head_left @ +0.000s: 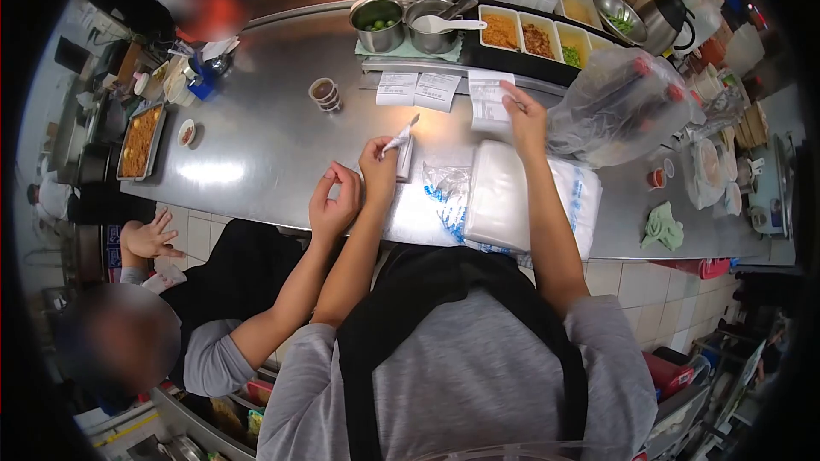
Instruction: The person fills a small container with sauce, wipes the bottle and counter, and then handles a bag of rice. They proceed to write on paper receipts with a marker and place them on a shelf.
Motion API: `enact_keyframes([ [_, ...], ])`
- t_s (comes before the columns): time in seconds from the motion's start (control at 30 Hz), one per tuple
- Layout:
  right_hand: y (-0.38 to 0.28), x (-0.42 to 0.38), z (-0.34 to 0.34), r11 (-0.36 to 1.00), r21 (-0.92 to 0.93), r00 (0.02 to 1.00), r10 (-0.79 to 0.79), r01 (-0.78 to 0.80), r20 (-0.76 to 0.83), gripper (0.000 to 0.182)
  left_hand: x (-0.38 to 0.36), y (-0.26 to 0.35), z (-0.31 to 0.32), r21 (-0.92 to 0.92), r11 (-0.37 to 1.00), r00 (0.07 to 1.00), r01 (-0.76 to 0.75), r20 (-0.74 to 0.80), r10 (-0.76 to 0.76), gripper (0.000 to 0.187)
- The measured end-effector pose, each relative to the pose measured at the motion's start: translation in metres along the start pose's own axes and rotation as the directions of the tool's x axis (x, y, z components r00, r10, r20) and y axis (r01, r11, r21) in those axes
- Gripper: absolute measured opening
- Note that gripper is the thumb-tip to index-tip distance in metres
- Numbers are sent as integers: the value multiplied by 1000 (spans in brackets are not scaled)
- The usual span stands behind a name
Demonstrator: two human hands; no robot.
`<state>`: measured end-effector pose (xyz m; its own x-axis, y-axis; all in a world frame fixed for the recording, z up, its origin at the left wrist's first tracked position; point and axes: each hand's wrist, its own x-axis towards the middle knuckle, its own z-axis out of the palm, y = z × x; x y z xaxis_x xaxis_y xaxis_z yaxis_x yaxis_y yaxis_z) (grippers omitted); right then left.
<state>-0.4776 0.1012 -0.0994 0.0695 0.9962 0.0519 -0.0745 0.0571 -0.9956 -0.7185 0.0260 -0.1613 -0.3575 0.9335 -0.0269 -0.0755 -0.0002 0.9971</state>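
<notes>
My right hand (526, 115) pinches the edge of a printed receipt (488, 98) at the counter's back ledge. Two more receipts, one on the left (396, 88) and one beside it (436, 91), hang from that ledge. My left hand (378, 169) is closed around a narrow, twisted white slip (401, 133) that looks like paper, its tip pointing up and right. Under my right forearm lies a stack of clear plastic bags (495, 196) with a blue-printed wrapper (448, 192) at its left. Stacked small sauce cups (325, 94) stand farther left on the steel counter.
A co-worker at my left holds one hand (335, 200) close beside my left forearm. Two metal pots (377, 27) and topping tubs (500, 30) line the back. Large plastic bags (619, 107) and a green cloth (663, 226) lie right; a food tray (141, 143) sits far left.
</notes>
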Motion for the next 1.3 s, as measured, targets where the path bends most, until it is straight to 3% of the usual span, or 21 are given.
enact_keyframes([
  [0.07, 50, 24, -1, 939, -286, 951, -250, 192, -180, 25, -13, 0, -2, 287, 941, 977, -178, -61, 203, 15],
  [0.1, 75, 31, -6, 859, -510, 979, -136, 39, -153, 25, -15, 4, 0, 347, 900, 962, -264, 21, 274, 15],
  [0.13, 76, 32, -6, 860, -508, 977, -140, 39, -162, 25, -15, 5, 1, 395, 849, 935, -352, 104, 339, 16],
  [0.2, 76, 35, -3, 848, -523, 963, -206, 87, -174, 25, -10, 1, 1, 398, 832, 920, -386, 102, 378, 17],
  [0.27, 75, 33, -3, 847, -527, 966, -188, 67, -178, 25, -10, -2, 0, 243, 930, 961, -275, 54, 271, 18],
  [0.37, 77, 34, -3, 830, -543, 957, -248, 128, -153, 25, -10, -1, 0, 296, 913, 960, -279, 72, 270, 18],
  [0.57, 69, 58, 9, 769, -636, 956, -232, 69, -177, 22, -8, -4, 0, 323, 893, 950, -313, 109, 294, 20],
  [0.63, 45, 51, 15, 722, -672, 956, -49, -167, -291, 20, -7, -5, 0, 330, 891, 950, -312, 118, 289, 20],
  [0.67, 43, 49, 16, 723, -670, 954, -48, -170, -295, 20, -8, -5, -1, 335, 891, 952, -306, 122, 281, 20],
  [0.73, 41, 42, 17, 552, -825, 912, -269, -117, -309, 18, -11, -1, 1, 317, 897, 951, -308, 112, 287, 21],
  [0.77, 40, 36, 17, 553, -824, 912, -266, -122, -313, 18, -12, 1, 1, 296, 902, 950, -313, 98, 298, 21],
  [0.83, 22, 14, 22, 609, -785, 866, -448, 114, -223, 20, -10, 0, 1, 300, 900, 948, -317, 93, 303, 22],
  [0.9, 13, -30, 31, 794, -558, 933, -348, 241, -93, 19, -10, -1, 1, 304, 899, 949, -315, 89, 302, 24],
  [0.93, 10, -61, 36, 842, -518, 984, -179, 152, -3, 18, -11, 0, 1, 321, 896, 951, -308, 96, 293, 26],
  [1.0, 3, -127, 56, 952, -287, 993, -85, 106, 83, 16, -11, 4, 1, 340, 890, 952, -305, 111, 284, 29],
  [1.03, 3, -128, 56, 953, -284, 994, -83, 102, 77, 16, -12, 5, 3, 290, 914, 958, -284, 108, 264, 30],
  [1.1, 5, -132, 56, 928, -300, 927, -104, 221, 361, 26, -16, 7, 2, 244, 934, 964, -260, 115, 238, 31],
  [1.3, 34, -92, 46, 866, -466, 969, -79, 183, 234, 33, -13, 8, 2, 117, 956, 942, -270, 238, 237, 34],
])
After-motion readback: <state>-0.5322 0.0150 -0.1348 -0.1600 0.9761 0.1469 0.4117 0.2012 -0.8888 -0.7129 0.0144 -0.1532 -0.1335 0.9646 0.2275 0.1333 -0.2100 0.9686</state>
